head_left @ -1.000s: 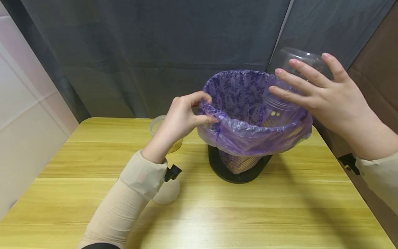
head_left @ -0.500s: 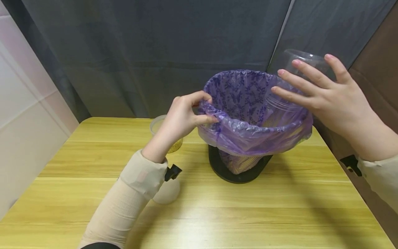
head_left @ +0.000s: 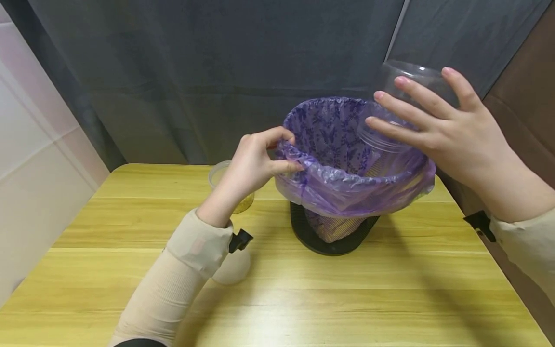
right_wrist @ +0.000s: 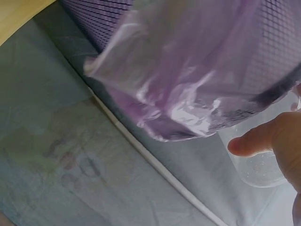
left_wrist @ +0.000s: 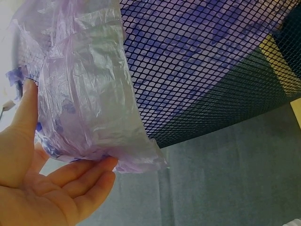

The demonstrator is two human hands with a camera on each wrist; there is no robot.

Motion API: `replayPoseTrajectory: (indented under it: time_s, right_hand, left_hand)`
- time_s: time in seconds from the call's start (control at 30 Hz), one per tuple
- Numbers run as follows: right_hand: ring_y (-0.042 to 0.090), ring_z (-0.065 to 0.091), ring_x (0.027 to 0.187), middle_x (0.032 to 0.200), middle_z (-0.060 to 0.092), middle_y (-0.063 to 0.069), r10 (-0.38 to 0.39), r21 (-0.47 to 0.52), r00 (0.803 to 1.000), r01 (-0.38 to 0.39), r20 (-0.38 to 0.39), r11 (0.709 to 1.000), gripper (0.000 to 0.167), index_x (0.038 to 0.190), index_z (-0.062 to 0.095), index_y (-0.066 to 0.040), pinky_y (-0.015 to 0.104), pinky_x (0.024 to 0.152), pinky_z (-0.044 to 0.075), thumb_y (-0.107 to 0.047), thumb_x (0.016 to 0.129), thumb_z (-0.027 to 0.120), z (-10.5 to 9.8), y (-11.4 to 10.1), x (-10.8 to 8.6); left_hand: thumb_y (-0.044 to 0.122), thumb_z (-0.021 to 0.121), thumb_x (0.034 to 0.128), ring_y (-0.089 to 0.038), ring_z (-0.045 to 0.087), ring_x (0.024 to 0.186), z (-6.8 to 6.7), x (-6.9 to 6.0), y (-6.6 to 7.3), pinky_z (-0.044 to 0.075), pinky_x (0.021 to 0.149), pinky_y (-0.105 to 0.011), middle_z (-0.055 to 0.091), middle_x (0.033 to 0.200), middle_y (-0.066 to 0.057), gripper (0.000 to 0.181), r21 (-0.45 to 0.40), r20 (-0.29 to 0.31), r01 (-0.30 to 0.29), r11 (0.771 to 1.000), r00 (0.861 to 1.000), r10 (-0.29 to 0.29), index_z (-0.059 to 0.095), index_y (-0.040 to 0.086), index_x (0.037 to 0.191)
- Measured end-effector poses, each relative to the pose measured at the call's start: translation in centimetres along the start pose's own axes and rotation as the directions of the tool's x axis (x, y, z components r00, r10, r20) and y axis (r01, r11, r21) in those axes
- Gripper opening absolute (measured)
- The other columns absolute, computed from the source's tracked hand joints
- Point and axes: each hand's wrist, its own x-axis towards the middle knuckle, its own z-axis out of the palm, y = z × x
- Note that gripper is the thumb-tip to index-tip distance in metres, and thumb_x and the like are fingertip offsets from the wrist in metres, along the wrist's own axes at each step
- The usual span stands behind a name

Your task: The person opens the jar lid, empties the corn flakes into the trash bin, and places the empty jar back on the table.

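Purple plastic, printed with a darker pattern, forms the thin bag [head_left: 347,195] lining a round black mesh bin [left_wrist: 207,84]. The bin's base rests on the rectangular wood-grain table [head_left: 347,308], right of centre and nearer the far edge than the near one.

Left hand [head_left: 257,161]: thumb and forefinger bent close together, gripping the bag at the left of the bin's rim. The head view hides the remaining fingers; the left-wrist view shows them curved beneath the bag's hanging fold and shows the mesh wall at close range.

Right hand [head_left: 464,140]: four fingers spread along a clear cylindrical plastic tub [head_left: 427,83], held tilted above the right of the bin, its ringed end lower, at the bag's mouth. The thumb is seen only in the right-wrist view, pressed to the tub's wall; that view also shows small specks on the tub and the bag's edge overlapping it. How far the tub dips inside cannot be told.

Only the head view shows a clear round container with yellow contents [head_left: 245,203], near the table's far edge, and a pale translucent disc [head_left: 235,270], closer to the near edge. The left forearm partly covers both.
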Motion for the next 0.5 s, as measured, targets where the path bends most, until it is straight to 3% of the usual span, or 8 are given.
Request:
replayPoseTrajectory:
  time_s: [0.13,0.3,0.5]
  right_hand:
    - [0.017,0.03,0.138,0.151,0.035,-0.006,-0.002,-0.01,1.0,0.002,-0.019,1.0,0.089,0.146,0.034,-0.036,0.049,0.107,0.023,0.02,0.08,0.052,0.0,0.0,0.4]
    - [0.018,0.03,0.137,0.151,0.035,-0.005,-0.005,-0.02,1.0,0.004,-0.007,1.0,0.09,0.148,0.032,-0.036,0.05,0.105,0.024,0.02,0.08,0.053,0.0,0.0,0.0]
    - [0.022,0.028,0.139,0.154,0.029,-0.002,0.014,0.032,0.994,-0.017,0.105,0.999,0.099,0.149,0.029,-0.031,0.052,0.107,0.021,0.02,0.071,0.06,-0.4,0.2,-1.5]
  left_hand:
    - [0.02,0.086,0.0706,-0.017,0.038,0.066,-0.1,-0.1,0.1,0.032,0.06,-0.031,0.059,0.084,-0.002,0.037,-0.006,0.001,0.002,1.0,1.0,-0.002,0.065,0.011,0.099]
    - [0.02,0.086,0.0706,-0.016,0.036,0.064,0.0,-0.1,0.1,0.031,0.058,-0.031,0.058,0.082,-0.002,0.037,-0.01,0.001,0.003,1.0,1.0,-0.003,0.065,0.011,0.1]
    - [0.021,0.085,0.0711,-0.014,0.03,0.059,0.0,-0.1,0.1,0.028,0.055,-0.03,0.048,0.07,-0.001,0.036,-0.005,0.001,-0.008,1.0,1.0,0.008,0.064,0.012,0.099]
